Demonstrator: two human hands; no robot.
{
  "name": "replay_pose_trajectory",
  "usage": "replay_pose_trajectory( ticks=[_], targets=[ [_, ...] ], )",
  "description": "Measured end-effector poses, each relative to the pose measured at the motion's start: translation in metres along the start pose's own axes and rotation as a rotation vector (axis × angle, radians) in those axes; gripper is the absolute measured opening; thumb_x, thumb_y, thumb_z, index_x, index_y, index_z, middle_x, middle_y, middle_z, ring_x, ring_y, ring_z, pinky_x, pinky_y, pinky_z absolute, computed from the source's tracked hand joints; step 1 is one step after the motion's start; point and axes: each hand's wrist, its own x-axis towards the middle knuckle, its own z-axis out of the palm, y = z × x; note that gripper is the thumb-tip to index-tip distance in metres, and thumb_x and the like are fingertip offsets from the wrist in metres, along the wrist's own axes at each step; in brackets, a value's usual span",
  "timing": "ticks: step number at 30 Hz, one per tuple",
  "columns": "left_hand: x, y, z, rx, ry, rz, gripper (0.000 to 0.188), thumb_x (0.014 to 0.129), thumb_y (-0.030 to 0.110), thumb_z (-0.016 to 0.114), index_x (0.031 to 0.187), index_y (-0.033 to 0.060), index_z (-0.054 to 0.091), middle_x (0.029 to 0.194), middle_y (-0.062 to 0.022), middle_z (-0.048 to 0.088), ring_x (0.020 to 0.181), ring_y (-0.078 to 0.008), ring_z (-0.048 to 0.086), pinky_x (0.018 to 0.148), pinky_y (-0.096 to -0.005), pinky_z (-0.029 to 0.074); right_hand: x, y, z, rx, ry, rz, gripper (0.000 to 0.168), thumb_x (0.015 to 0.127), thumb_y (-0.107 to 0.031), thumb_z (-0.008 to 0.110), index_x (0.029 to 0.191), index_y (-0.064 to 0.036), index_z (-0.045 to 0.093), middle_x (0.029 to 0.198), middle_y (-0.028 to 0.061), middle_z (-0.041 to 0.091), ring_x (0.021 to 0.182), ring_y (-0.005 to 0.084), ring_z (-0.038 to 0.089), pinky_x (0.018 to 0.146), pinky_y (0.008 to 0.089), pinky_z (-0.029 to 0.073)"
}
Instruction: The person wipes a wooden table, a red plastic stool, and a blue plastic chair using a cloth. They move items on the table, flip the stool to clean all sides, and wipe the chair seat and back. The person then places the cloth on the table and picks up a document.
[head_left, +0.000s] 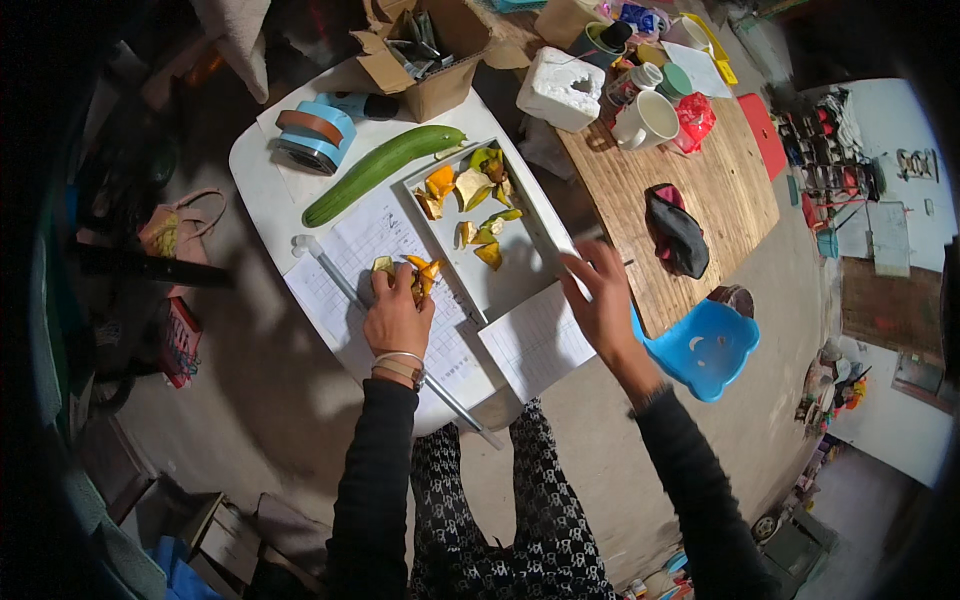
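Observation:
My left hand is closed around several pieces of dried fruit peel, orange and yellowish, just above a printed paper sheet. To its right lies a shallow grey-white tray, with more orange and green peel pieces in its far part. My right hand is over the tray's right edge, thumb and fingers bent. A thin dark thing shows beside its fingers; whether they hold it is unclear. A lined paper overlaps the tray's near end.
A green gourd, a blue device and an open cardboard box occupy the white table's far side. A metal tube juts past its near edge. The wooden table holds a mug, polystyrene foam and dark cloth.

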Motion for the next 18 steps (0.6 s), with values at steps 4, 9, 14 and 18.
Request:
replay_pose_trajectory(
  ticks=[4, 9, 14, 18],
  targets=[
    [0.006, -0.003, 0.003, -0.045, -0.017, 0.025, 0.044, 0.070, 0.019, 0.070, 0.108, 0.0139, 0.047, 0.103, -0.0131, 0.048, 0.078, -0.0365, 0.062, 0.061, -0.0448, 0.053, 0.060, 0.015, 0.045, -0.190, -0.041, -0.104, 0.036, 0.076, -0.008, 0.061, 0.111, -0.016, 0.065, 0.126, 0.0119, 0.049, 0.113, 0.0299, 0.046, 0.087, 0.0411, 0.041],
    [0.007, -0.009, 0.008, -0.178, 0.027, 0.030, 0.040, 0.069, 0.015, 0.069, 0.106, 0.0127, 0.052, 0.102, -0.0127, 0.051, 0.082, -0.0386, 0.060, 0.065, -0.0468, 0.051, 0.081, 0.027, 0.066, -0.300, -0.139, -0.175, 0.031, 0.078, -0.012, 0.060, 0.107, -0.015, 0.067, 0.129, 0.0116, 0.047, 0.118, 0.0293, 0.044, 0.090, 0.0405, 0.040],
    [0.006, -0.011, 0.003, -0.195, 0.022, 0.010, 0.040, 0.069, 0.013, 0.069, 0.105, 0.0114, 0.051, 0.101, -0.0131, 0.051, 0.082, -0.0389, 0.059, 0.065, -0.0462, 0.050, 0.045, 0.030, 0.039, -0.297, -0.286, -0.253, 0.016, 0.075, -0.013, 0.063, 0.089, -0.010, 0.070, 0.129, 0.0122, 0.047, 0.121, 0.0296, 0.042, 0.094, 0.0413, 0.039],
    [0.006, -0.011, 0.003, -0.213, 0.029, 0.018, 0.038, 0.070, 0.012, 0.068, 0.105, 0.0103, 0.051, 0.100, -0.0138, 0.051, 0.083, -0.0392, 0.058, 0.065, -0.0462, 0.049, 0.033, 0.031, 0.022, -0.091, -0.330, -0.094, 0.019, 0.075, -0.011, 0.062, 0.093, -0.011, 0.069, 0.126, 0.0138, 0.049, 0.120, 0.0319, 0.042, 0.092, 0.0427, 0.042]
  ],
)
